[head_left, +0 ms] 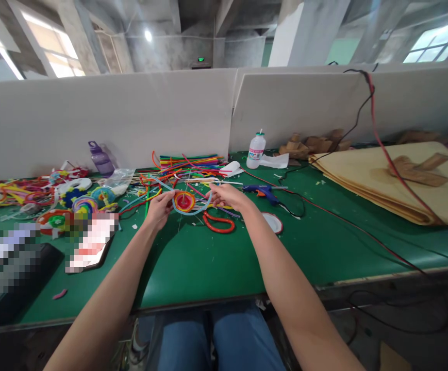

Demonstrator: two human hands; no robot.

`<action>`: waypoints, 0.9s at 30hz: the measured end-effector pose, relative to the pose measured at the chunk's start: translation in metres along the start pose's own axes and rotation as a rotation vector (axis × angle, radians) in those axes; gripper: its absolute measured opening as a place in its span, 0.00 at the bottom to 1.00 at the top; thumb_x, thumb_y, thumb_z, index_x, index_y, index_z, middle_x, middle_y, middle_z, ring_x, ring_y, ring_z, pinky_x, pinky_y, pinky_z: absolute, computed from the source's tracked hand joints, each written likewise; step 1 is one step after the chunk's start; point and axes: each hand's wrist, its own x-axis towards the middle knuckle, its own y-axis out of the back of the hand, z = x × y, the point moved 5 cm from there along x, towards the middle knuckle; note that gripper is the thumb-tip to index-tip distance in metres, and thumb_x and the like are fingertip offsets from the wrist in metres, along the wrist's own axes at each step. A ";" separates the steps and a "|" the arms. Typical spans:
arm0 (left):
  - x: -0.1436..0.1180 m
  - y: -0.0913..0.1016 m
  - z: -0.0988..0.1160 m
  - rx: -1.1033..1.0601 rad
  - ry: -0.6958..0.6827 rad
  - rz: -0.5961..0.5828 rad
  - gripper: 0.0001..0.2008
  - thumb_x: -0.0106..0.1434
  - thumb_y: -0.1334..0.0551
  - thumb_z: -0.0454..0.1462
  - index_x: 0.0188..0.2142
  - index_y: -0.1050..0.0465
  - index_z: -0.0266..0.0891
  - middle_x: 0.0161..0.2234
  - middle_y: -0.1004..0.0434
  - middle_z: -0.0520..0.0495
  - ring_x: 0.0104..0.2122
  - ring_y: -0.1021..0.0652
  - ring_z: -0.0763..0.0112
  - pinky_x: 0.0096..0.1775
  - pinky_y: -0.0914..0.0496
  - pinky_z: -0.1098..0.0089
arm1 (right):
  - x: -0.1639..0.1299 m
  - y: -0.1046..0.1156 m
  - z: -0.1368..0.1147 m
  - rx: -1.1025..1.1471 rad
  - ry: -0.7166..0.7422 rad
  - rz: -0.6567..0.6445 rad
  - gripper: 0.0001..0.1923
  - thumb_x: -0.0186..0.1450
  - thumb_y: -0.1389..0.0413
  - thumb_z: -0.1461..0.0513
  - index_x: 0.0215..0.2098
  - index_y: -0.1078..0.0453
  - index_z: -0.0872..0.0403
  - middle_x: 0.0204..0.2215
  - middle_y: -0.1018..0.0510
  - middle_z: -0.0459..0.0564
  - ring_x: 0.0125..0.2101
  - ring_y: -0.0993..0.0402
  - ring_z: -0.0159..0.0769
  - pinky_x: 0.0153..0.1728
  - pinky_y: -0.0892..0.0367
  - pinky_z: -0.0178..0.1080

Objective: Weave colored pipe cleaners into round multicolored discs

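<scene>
Between my hands is a small round coil [184,202] of red, orange and yellow, apparently pipe cleaners, with a thin pale stick at its middle. My left hand [161,208] is closed on the coil's left edge, fingers pinched. A light blue pipe cleaner [199,211] curves under the coil and up to my right hand [227,197], whose fingers pinch it. Just below my right hand lies a red loop-shaped handle [219,223], perhaps of scissors. Beside that wrist are a blue glue gun [264,195] and a white disc [273,223] with a red rim.
Loose colored pipe cleaners [188,161] are heaped behind my hands on the green table [193,268]. Finished-looking colorful coils [88,205] and a phone [92,242] lie left. A purple bottle [101,159] and white bottle [255,150] stand farther back. Yellowish sheets [366,175] are stacked right.
</scene>
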 end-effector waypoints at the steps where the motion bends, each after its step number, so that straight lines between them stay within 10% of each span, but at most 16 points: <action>1: 0.000 0.002 0.003 -0.027 -0.052 0.034 0.18 0.45 0.27 0.44 0.34 0.20 0.36 0.32 0.19 0.47 0.29 0.24 0.75 0.29 0.32 0.77 | -0.001 -0.002 -0.001 0.040 0.002 -0.026 0.18 0.69 0.50 0.56 0.27 0.31 0.59 0.20 0.25 0.51 0.18 0.30 0.27 0.14 0.45 0.28; 7: -0.004 0.001 0.010 -0.095 -0.115 0.075 0.19 0.44 0.27 0.45 0.35 0.20 0.38 0.35 0.19 0.48 0.32 0.23 0.74 0.32 0.30 0.76 | -0.001 -0.010 -0.006 0.090 0.127 -0.124 0.08 0.61 0.41 0.68 0.23 0.31 0.60 0.19 0.25 0.47 0.20 0.31 0.23 0.16 0.46 0.25; 27: -0.014 -0.019 -0.007 0.000 0.148 -0.285 0.16 0.49 0.28 0.41 0.36 0.20 0.35 0.30 0.21 0.47 0.25 0.25 0.76 0.27 0.30 0.76 | 0.004 -0.022 -0.002 0.194 0.203 -0.280 0.09 0.52 0.33 0.61 0.27 0.25 0.59 0.18 0.27 0.45 0.20 0.34 0.23 0.17 0.46 0.27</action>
